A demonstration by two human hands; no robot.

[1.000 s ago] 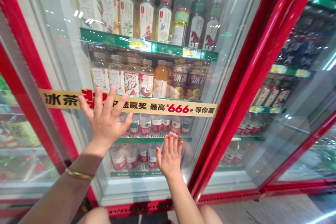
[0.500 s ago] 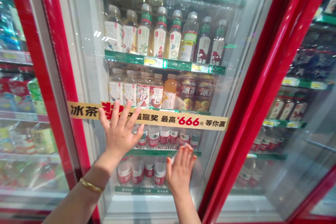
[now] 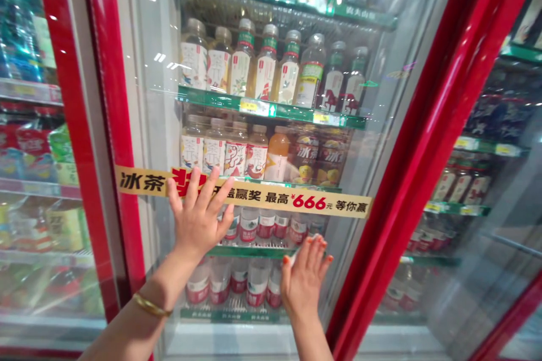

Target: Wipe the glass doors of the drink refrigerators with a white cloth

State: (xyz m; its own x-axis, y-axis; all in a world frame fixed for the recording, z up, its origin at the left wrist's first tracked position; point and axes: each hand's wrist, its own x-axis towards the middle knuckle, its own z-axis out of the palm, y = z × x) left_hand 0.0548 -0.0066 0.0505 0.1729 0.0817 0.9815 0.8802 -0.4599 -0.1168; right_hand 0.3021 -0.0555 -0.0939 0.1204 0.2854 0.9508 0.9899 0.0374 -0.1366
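Note:
My left hand (image 3: pixel 199 217) lies with fingers spread over the glass door (image 3: pixel 139 84) of a drinks fridge. Its fingers partly cover a yellow strip (image 3: pixel 245 194) with black and red lettering, and nothing is held in it. Lower and to the right, my right hand (image 3: pixel 305 279) presses toward the same glass, fingers close together. A bit of white cloth or tissue (image 3: pixel 292 260) peeks out between its thumb and fingers; most of it is hidden under the hand. Bottled drinks (image 3: pixel 266 70) stand in rows behind the pane.
A red door frame (image 3: pixel 406 158) runs down the right side, another red frame (image 3: pixel 114 101) down the left. Green-edged shelves (image 3: pixel 296 113) hold more bottles. Neighbouring fridges with packaged drinks (image 3: pixel 31 146) stand left, and bottles (image 3: pixel 461 180) show at right.
My right hand has shifted slightly to the right across the glass. My left hand stays in place on the strip, while the whole view has moved a little.

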